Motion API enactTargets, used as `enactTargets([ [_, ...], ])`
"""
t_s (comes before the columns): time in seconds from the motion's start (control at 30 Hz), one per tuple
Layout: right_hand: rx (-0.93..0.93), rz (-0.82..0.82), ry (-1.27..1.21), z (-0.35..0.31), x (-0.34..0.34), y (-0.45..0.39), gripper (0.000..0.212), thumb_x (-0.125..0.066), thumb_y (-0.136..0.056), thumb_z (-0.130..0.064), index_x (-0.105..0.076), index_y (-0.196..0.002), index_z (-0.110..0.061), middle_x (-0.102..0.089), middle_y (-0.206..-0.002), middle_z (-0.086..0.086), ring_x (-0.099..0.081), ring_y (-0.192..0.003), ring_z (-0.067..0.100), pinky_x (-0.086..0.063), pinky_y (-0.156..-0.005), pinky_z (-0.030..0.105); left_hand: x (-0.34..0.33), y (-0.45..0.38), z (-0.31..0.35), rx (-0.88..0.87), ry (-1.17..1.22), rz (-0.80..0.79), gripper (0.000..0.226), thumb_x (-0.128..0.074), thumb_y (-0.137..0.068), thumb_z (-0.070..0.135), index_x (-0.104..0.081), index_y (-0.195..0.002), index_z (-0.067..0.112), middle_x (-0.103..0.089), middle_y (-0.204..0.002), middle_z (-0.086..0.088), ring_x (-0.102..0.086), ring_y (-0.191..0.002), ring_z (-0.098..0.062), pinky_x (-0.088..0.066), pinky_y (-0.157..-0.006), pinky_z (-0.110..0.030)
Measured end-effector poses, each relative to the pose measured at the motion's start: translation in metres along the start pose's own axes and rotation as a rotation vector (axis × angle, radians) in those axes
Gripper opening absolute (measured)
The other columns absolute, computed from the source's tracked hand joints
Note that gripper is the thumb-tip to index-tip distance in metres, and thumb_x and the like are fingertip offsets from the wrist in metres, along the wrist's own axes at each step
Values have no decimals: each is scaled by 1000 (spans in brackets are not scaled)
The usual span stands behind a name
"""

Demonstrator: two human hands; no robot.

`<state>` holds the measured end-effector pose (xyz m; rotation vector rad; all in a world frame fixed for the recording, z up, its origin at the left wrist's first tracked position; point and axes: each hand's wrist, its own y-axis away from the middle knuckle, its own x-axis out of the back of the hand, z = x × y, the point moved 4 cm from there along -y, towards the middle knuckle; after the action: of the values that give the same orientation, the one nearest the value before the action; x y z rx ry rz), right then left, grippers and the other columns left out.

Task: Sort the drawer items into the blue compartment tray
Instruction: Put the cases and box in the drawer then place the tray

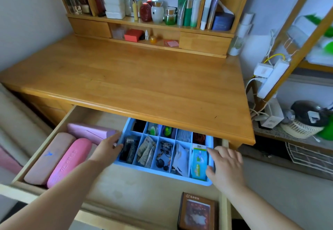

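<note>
The blue compartment tray (162, 174) sits in the open wooden drawer (140, 190), its far end under the desk's front edge. Its compartments hold a black gadget (128, 148), folded paper packets (146, 151), small dark trinkets (164, 155), white paper (181, 157) and a blue-green packet (199, 161); the back row holds more small items. My left hand (106, 149) grips the tray's left wall. My right hand (226, 166) holds the tray's right wall, fingers curled over the rim.
Three pink cases (64, 159) lie at the drawer's left. A brown box (197, 211) stands at the drawer's front right. The wooden desk top (135, 78) lies above, with a shelf of bottles and boxes (156, 12) behind. Cables and a power strip (270, 76) hang at right.
</note>
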<state>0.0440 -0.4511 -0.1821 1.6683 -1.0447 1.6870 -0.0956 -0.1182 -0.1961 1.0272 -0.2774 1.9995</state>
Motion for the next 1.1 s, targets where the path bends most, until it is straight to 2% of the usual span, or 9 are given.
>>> enactTargets([
  [0.13, -32, -51, -11, 30, -5, 24, 61, -81, -54, -25, -68, -113, -16, -60, -123, 7, -57, -115, 29, -35, -103, 56, -22, 23, 13, -9, 60, -43, 48, -54, -92, 7, -49, -138, 18, -68, -105, -11, -62, -86, -24, -46, -74, -25],
  [0.4, 90, -179, -54, 19, -9, 31, 63, -47, -88, -22, -30, -148, -25, -24, -156, -9, -14, -145, 8, 11, -116, 31, -21, 21, 15, 15, -97, -89, 52, -53, -94, 13, -39, -144, 21, -57, -132, -5, -57, -112, -25, -43, -89, -27],
  [0.6, 91, -174, -66, 14, -14, 44, 62, -49, -86, -18, -35, -145, -25, -42, -147, -7, -26, -141, 11, -2, -116, 26, -25, 30, 3, -7, -171, -47, 52, -54, -94, 15, -38, -144, 22, -64, -120, -12, -61, -105, -29, -44, -77, -27],
  [0.7, 42, -176, -120, 16, -11, 43, 62, -50, -88, -18, -32, -146, -29, -38, -150, -6, -26, -141, 11, -14, -116, 26, -28, 28, 2, 3, -193, -107, 53, -49, -96, 16, -33, -146, 19, -54, -136, -9, -55, -118, -26, -40, -92, -26],
  [0.83, 118, -164, -152, 8, 0, 58, 58, -52, -90, -28, -34, -145, -29, -28, -152, -10, -22, -142, 12, -4, -116, 27, -21, 40, -3, -8, -218, -197, 67, -47, -98, 29, -9, -152, 15, -29, -154, -6, -43, -130, -21, -32, -107, -30],
  [0.9, 250, -130, -217, -11, 9, 77, 44, -52, -87, -41, -56, -129, -31, -47, -139, -15, -42, -129, 7, -22, -109, 22, -4, 61, -11, -120, -201, -108, 65, -52, -94, 38, -22, -150, 21, -45, -142, -1, -55, -110, -12, -42, -96, -27],
  [0.97, 408, -310, -403, -40, 10, 97, 39, -45, -85, -52, -69, -109, -32, -62, -116, -21, -52, -107, -7, -33, -96, 9, 8, 88, -27, -240, -262, -181, 50, -51, -88, 54, -43, -135, 40, -60, -118, 14, -57, -93, 2, -46, -87, -21],
  [1.03, 465, -604, -530, -64, 0, 112, 41, -43, -89, -56, -67, -109, -30, -64, -110, -15, -52, -101, -8, -27, -87, 1, 15, 112, -46, -233, -303, -337, 42, -47, -82, 64, -58, -118, 45, -67, -96, 18, -60, -87, 4, -46, -83, -17],
  [1.1, 445, -648, -521, -71, -6, 113, 43, -45, -89, -60, -63, -117, -33, -63, -116, -16, -49, -105, -9, -22, -82, -3, 21, 125, -61, -244, -346, -405, 55, -47, -76, 71, -65, -113, 35, -68, -102, 19, -61, -96, 2, -43, -87, -13],
])
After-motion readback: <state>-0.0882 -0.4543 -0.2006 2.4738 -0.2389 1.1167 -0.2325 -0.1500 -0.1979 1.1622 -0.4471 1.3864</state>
